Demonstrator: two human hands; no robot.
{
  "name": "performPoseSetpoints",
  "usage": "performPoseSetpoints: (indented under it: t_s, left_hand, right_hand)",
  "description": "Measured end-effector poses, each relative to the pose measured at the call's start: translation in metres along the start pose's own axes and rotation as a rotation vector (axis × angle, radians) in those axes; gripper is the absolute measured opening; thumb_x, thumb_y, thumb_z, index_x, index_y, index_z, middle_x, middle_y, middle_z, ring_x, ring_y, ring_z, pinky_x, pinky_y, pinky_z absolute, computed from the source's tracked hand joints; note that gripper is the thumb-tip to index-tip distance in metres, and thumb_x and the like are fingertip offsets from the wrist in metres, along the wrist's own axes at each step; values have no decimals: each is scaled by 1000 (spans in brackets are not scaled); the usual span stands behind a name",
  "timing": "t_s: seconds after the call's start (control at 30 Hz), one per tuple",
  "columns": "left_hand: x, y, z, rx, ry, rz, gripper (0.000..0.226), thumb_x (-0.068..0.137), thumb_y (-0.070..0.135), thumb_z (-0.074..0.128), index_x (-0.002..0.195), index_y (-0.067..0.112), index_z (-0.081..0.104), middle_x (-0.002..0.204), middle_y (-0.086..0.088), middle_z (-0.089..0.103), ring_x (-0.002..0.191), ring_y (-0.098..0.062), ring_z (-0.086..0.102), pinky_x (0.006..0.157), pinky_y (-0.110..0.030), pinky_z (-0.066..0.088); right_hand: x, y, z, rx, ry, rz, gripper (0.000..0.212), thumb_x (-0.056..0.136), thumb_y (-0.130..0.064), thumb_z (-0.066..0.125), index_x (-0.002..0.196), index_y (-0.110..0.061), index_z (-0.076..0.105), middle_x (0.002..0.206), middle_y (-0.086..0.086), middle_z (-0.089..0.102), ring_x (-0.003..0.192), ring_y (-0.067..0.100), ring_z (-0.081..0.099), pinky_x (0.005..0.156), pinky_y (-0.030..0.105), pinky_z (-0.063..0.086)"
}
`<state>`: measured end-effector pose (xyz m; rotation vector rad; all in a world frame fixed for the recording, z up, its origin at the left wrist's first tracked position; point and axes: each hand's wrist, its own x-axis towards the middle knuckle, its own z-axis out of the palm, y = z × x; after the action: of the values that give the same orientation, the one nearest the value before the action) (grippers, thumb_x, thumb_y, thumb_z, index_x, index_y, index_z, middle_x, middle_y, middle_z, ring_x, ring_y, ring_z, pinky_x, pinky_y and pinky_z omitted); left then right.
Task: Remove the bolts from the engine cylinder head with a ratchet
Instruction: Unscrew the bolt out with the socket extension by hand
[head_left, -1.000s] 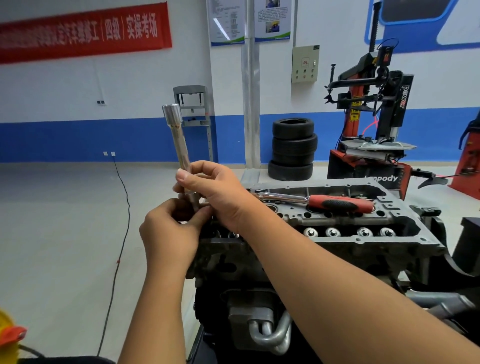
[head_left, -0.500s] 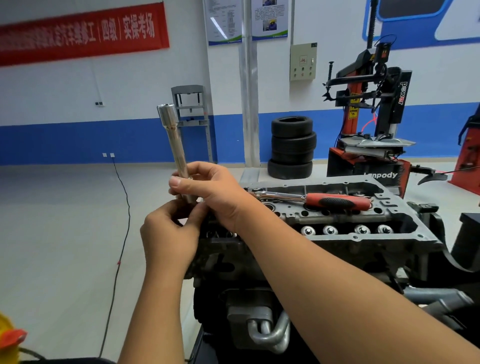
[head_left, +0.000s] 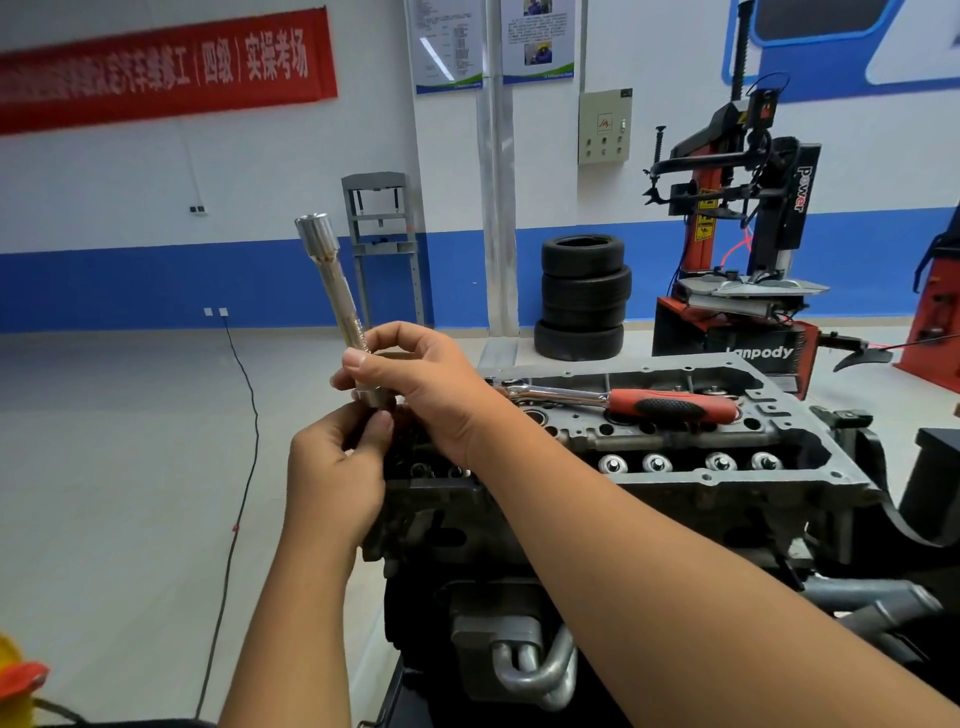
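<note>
A long chrome extension bar (head_left: 332, 283) stands tilted up and to the left above the near-left end of the grey engine cylinder head (head_left: 691, 483). My right hand (head_left: 431, 384) grips its lower part, with a socket just under the fingers. Below it, my left hand (head_left: 337, 473) pinches something small and dark at the socket's lower end; what it is stays hidden by the fingers. The ratchet (head_left: 623, 402), chrome with a red and black handle, lies flat on top of the head, untouched.
The engine stands on a dark stand with metal pipes (head_left: 535, 670) below. A stack of tyres (head_left: 582, 296) and a red tyre changer (head_left: 737, 270) stand behind. A black cable (head_left: 244, 467) runs across the floor at left. A yellow and orange object (head_left: 15, 680) sits at bottom left.
The bar, with both hands on it, has risen slightly above the head; the socket's lower end now shows under my right hand. The ratchet has not moved.
</note>
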<state>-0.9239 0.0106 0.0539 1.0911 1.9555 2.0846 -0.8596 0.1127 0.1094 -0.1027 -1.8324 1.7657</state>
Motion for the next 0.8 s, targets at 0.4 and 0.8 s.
performPoseSetpoints:
  t_s: [0.4, 0.8]
  left_hand:
    - [4, -3, -1, -17, -32, 13, 33, 104, 14, 62, 92, 44, 72, 90, 28, 75, 86, 5, 72, 72, -20, 52]
    - [5, -5, -2, 4, -50, 2, 36, 105, 11, 59, 94, 42, 72, 92, 21, 77, 90, -4, 74, 83, -32, 57]
  right_hand:
    - [0, 1, -2, 12, 24, -16, 5, 96, -23, 73, 92, -20, 72, 91, 2, 77, 80, 9, 71, 81, 33, 53]
    - [1, 2, -3, -4, 19, 1, 9, 98, -28, 69, 97, -21, 73, 96, 0, 77, 87, 11, 68, 84, 38, 51]
